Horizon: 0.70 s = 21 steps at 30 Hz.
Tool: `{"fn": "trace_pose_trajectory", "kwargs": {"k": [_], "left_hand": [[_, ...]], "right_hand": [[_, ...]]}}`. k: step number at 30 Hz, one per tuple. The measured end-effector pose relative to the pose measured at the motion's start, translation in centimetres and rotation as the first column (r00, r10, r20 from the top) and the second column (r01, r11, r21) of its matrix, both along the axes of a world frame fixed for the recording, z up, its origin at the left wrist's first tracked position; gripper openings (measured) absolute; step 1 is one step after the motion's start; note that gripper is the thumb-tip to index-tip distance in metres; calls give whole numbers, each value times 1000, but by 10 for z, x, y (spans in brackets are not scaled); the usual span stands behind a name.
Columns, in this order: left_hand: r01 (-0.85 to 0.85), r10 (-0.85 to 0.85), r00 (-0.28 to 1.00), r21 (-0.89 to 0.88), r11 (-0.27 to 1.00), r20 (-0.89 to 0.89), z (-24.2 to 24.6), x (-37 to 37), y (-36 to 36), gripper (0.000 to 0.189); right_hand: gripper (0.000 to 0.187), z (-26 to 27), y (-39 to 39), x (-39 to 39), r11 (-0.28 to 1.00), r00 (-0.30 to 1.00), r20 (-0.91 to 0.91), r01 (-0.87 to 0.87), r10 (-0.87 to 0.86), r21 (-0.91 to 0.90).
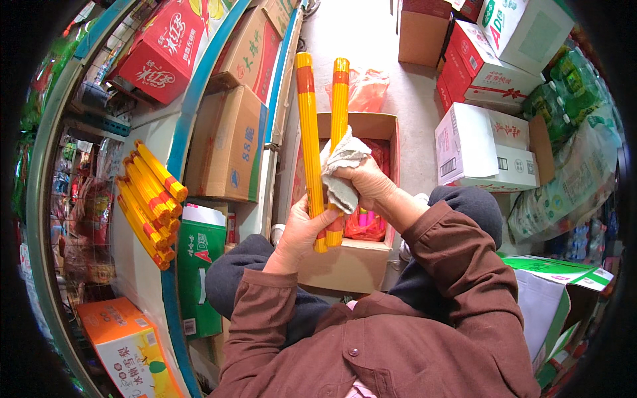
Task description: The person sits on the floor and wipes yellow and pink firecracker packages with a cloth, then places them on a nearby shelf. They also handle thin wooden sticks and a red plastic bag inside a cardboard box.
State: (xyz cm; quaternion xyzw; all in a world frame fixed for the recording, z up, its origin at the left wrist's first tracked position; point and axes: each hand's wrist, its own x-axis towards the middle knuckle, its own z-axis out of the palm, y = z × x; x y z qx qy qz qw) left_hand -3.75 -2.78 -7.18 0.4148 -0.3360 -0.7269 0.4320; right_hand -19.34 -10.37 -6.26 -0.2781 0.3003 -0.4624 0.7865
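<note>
My left hand (297,231) grips two long wrapped bundles of thin yellow sticks near their lower ends. The left bundle (309,134) and the right bundle (340,104) each have an orange band near the top, and their upper ends spread apart. In my right hand (369,181) is a crumpled grey-white cloth (348,151), pressed around the middle of the right bundle and hiding part of it. Both bundles are above an open cardboard box (343,266) between my knees. Inside the box, red plastic bags (366,230) with pink items partly show.
A pile of similar yellow bundles (152,204) lies on the shelf (144,124) at left. Below it stand a brown carton (226,144) and a green carton (203,278). White cartons (485,144) and wrapped green bottles (572,84) line the right side. Beyond the box sits a red plastic bag (368,92).
</note>
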Motion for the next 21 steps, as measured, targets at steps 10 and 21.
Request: {"fn": "trace_pose_trajectory", "kwargs": {"k": [10, 21], "left_hand": [[35, -34, 999, 13, 999, -40, 12, -12, 1, 45], [154, -144, 982, -77, 985, 121, 9, -11, 12, 42]], "right_hand": [[16, 11, -1, -6, 985, 984, 65, 160, -164, 67], [19, 27, -27, -33, 943, 927, 178, 319, -331, 97]]}}
